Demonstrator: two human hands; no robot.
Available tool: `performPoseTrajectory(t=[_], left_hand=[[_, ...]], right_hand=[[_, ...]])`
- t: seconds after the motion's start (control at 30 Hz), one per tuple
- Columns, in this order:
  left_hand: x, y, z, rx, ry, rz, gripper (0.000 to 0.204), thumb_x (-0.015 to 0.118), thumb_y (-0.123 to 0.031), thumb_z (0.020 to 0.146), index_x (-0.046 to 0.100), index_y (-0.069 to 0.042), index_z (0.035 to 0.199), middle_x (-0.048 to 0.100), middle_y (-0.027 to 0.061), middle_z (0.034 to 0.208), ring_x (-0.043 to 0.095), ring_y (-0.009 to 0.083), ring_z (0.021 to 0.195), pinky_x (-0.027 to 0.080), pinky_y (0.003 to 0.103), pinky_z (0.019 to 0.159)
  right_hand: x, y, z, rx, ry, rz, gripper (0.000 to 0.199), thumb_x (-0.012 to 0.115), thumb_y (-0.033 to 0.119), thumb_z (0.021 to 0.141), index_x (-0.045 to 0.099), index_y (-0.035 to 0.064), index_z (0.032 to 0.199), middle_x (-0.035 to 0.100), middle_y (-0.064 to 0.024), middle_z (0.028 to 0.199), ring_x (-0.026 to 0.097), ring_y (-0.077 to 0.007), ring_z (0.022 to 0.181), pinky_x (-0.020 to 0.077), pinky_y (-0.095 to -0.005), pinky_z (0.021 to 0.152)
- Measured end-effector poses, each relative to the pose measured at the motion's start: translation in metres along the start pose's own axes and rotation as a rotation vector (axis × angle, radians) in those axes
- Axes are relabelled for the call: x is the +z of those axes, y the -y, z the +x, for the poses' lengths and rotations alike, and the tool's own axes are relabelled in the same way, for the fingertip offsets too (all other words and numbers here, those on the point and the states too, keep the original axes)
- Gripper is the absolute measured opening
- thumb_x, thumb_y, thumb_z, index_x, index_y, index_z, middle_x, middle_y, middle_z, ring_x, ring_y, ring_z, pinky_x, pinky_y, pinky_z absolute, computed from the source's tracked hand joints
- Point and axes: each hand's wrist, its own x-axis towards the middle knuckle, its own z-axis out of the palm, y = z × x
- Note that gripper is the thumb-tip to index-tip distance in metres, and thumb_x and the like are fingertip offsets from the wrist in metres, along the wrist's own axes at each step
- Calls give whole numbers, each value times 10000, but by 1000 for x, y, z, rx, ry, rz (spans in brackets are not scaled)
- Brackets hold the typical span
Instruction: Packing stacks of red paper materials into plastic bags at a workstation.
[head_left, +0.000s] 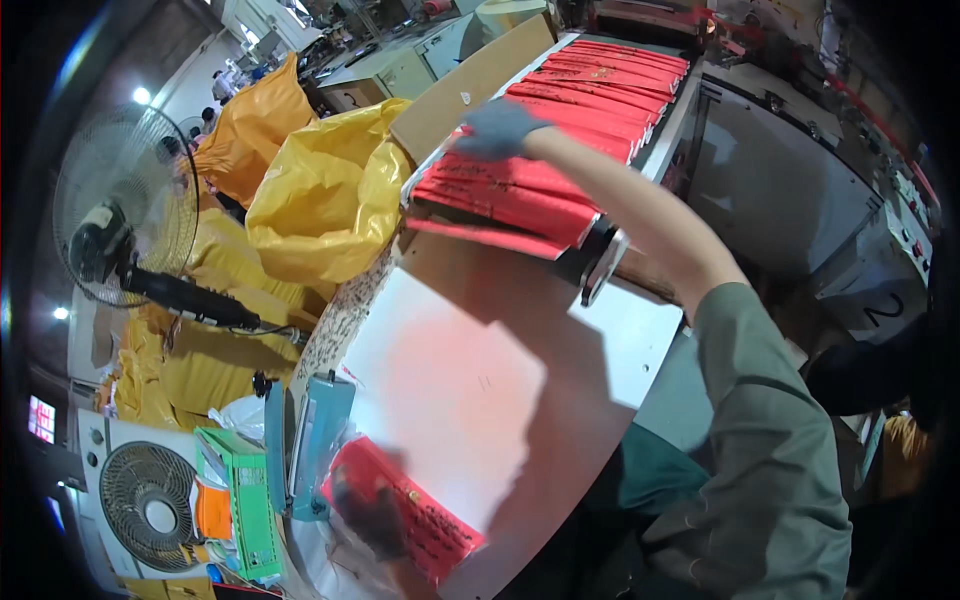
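Note:
My left hand (372, 518), in a dark grey glove, lies over a red printed packet bundle (440, 535) near the table's front edge. Its fingers are apart on the red surface, and clear plastic shows around the bundle's left side. My right arm reaches far forward across the table. In a grey glove, my right hand (500, 132) rests at the left side of a long row of overlapping red packets (590, 110) on the conveyor (600, 262). Motion blur smears its fingers, so their grip does not show.
A teal bag sealer (325, 430) stands left of the bundle, beside a green crate (255, 500). An open yellow sack (330, 190) hangs left of the conveyor, next to a cardboard panel (470, 90). Two fans, one a standing fan (125, 210), are at far left. A white cabinet (780, 180) stands right.

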Motion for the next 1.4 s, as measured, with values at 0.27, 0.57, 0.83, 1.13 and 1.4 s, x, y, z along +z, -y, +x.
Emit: performPoseTrajectory(t=[0.27, 0.57, 0.83, 1.13, 1.4], left_hand=[[147, -114, 45, 297, 15, 39, 561, 640, -196, 803, 443, 24, 1280, 434, 247, 1347, 395, 401, 1264, 308, 491, 1059], [155, -146, 70, 203, 56, 70, 595, 543, -44, 738, 409, 23, 1313, 432, 234, 1353, 399, 409, 1258, 325, 452, 1062], [161, -145, 79, 281, -31, -184, 495, 505, -143, 878, 396, 12, 1336, 429, 222, 1357, 389, 377, 1274, 326, 436, 1052], [145, -158, 79, 152, -117, -435, 518, 509, -302, 909, 412, -10, 1325, 430, 239, 1341, 412, 378, 1236, 350, 429, 1026], [150, -137, 77, -63, -76, -629, 679, 504, -459, 912, 336, -18, 1400, 391, 232, 1390, 345, 371, 1304, 304, 408, 1068]], right_hand=[[-2, -277, -16, 792, -318, -450, 914, 344, 725, 823, 320, 23, 1407, 421, -277, 1348, 343, -409, 1297, 320, -524, 1014], [0, -368, -40, 841, -391, -574, 802, 341, 692, 848, 341, 140, 1430, 372, -132, 1445, 340, -371, 1314, 242, -453, 1097], [-3, -264, -34, 270, -127, -204, 565, 393, 541, 904, 649, 41, 965, 633, -215, 959, 582, -391, 944, 453, -448, 848], [-10, -61, -64, 30, 215, 178, 680, 641, 619, 731, 622, -24, 953, 642, -216, 822, 611, -356, 760, 462, -411, 707], [-9, 100, -121, -186, 475, 75, 791, 569, 697, 746, 564, -46, 1018, 562, -262, 970, 553, -396, 924, 444, -451, 804]])
